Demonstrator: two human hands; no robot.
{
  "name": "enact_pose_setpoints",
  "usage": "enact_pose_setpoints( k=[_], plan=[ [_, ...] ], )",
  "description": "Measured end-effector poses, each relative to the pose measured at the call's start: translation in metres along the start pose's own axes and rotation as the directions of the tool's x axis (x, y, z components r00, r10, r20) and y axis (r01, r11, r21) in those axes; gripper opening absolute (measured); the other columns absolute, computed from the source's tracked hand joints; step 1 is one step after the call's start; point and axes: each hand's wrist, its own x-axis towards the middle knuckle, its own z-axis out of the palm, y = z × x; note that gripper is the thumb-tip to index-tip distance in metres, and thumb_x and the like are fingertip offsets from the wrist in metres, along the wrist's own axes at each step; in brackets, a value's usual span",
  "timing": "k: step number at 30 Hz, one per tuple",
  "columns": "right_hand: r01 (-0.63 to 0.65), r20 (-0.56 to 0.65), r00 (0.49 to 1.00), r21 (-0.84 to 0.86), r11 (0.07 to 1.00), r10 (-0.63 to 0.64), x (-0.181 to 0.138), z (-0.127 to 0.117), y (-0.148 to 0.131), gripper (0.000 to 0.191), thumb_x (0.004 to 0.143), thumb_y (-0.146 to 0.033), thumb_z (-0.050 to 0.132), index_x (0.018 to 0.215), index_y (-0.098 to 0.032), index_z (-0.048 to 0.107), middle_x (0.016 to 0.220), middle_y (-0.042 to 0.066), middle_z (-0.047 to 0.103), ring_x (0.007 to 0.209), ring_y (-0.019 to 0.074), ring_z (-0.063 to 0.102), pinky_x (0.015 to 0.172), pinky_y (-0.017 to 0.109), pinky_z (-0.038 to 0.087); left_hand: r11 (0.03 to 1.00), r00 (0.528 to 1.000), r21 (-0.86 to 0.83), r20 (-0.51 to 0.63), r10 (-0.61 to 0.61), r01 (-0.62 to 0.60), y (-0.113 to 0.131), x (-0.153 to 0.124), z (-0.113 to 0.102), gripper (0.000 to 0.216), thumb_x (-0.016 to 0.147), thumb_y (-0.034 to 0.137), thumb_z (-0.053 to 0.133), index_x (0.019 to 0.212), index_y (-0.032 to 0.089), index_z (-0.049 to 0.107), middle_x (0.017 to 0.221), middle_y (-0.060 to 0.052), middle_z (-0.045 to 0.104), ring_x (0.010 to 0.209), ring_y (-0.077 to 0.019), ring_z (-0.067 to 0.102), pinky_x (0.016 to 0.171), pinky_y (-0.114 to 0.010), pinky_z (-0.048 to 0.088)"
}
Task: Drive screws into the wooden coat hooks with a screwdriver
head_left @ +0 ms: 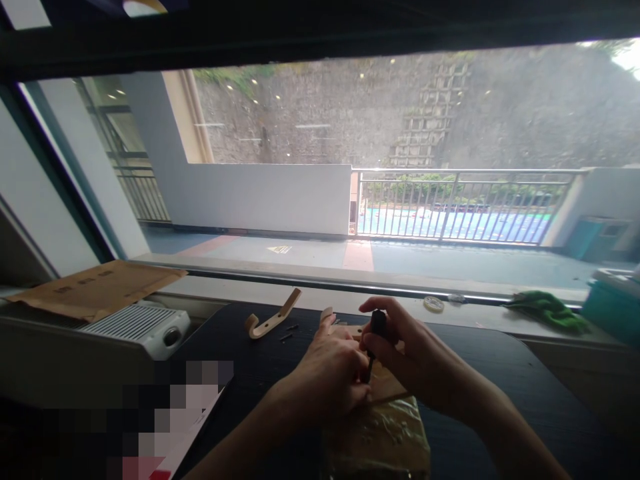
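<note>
R hand (407, 340) is closed round the screwdriver (379, 323) – black handle up in the fingers, thin dark shaft running down beside L hand (333, 363). L hand lies palm-down over the work, fingertips by the shaft's lower end; can't tell if it's gripping or just pressing. Under both hands: flat pale wooden board (390, 385), atop a brown pkg (390, 433) w/ crinkled, shiny clear wrap. A bit of light wood w/ rounded end (326, 312) pokes out past L fingers, most of it covered. Left of that, a loose J-shaped wooden hook (275, 322), smooth, w/ holes, on the dark grained tabletop (475, 373); small dark screws (293, 327) just beside it. Driver tip hidden by L fingers – whether it's seated in a screw, can't say. Pkg's near edge is dim & hard to make out.
</note>
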Motion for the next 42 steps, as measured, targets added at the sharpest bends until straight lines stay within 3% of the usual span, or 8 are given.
enact_pose_setpoints(
  k=[7,12,19,28,35,42],
  plan=[
    [0.040,0.025,0.999,-0.021,0.999,-0.040,0.001,0.000,0.001,0.024,0.091,-0.023,0.045,0.115,-0.026,0.045,0.084,0.000,0.064,0.070,0.0129,0.055,0.063,0.027,0.044,1.000,0.999,0.018,0.027,-0.022,0.021,0.002,0.002,-0.002,0.020,0.073,0.024,0.066,0.054,0.019,0.059,0.071,0.003,0.067,0.092,-0.0187,0.058,0.112,-0.054,-0.003],
    [0.003,-0.022,1.000,0.005,1.000,-0.003,0.005,0.004,0.010,0.022,0.090,-0.030,0.048,0.111,-0.025,0.046,0.070,-0.004,0.057,0.058,0.0113,0.053,0.054,0.025,0.043,0.999,0.999,0.016,0.009,-0.043,0.042,0.002,0.002,0.000,0.011,0.070,0.022,0.069,0.059,0.020,0.065,0.082,0.002,0.068,0.097,-0.0198,0.057,0.112,-0.055,-0.004],
    [0.029,-0.004,1.000,-0.030,0.999,-0.029,-0.002,-0.005,-0.002,0.033,0.088,-0.023,0.050,0.120,-0.030,0.048,0.094,0.000,0.067,0.073,0.0128,0.059,0.065,0.027,0.046,0.999,1.000,0.045,0.020,-0.011,0.010,0.002,0.001,-0.003,0.016,0.073,0.022,0.068,0.058,0.019,0.062,0.074,0.003,0.067,0.093,-0.0179,0.058,0.112,-0.054,0.001],
    [0.073,-0.050,0.996,-0.081,0.994,-0.077,0.006,0.000,0.003,0.037,0.088,-0.028,0.053,0.125,-0.028,0.054,0.076,-0.001,0.064,0.065,0.0126,0.055,0.061,0.027,0.046,0.998,0.999,0.049,0.025,-0.027,0.026,0.003,0.002,-0.003,0.013,0.073,0.022,0.066,0.060,0.020,0.064,0.072,0.001,0.065,0.097,-0.0211,0.057,0.112,-0.055,0.005],
    [0.129,-0.046,0.990,-0.051,0.990,-0.131,0.001,-0.009,-0.002,0.034,0.092,-0.025,0.047,0.125,-0.030,0.054,0.098,-0.001,0.066,0.073,0.0107,0.058,0.064,0.024,0.047,0.999,1.000,0.039,0.020,-0.012,0.011,0.001,0.001,-0.002,0.017,0.074,0.024,0.066,0.059,0.019,0.061,0.070,0.003,0.066,0.092,-0.0187,0.058,0.112,-0.054,0.002],
    [0.131,-0.118,0.983,-0.090,0.987,-0.142,0.004,-0.008,0.004,0.029,0.087,-0.030,0.056,0.115,-0.024,0.062,0.079,-0.001,0.066,0.065,0.0114,0.056,0.060,0.024,0.046,0.998,0.999,0.056,0.039,-0.028,0.026,0.004,0.002,-0.004,0.017,0.073,0.023,0.065,0.057,0.019,0.062,0.067,0.003,0.064,0.086,-0.0172,0.059,0.112,-0.053,0.002]
  ],
)
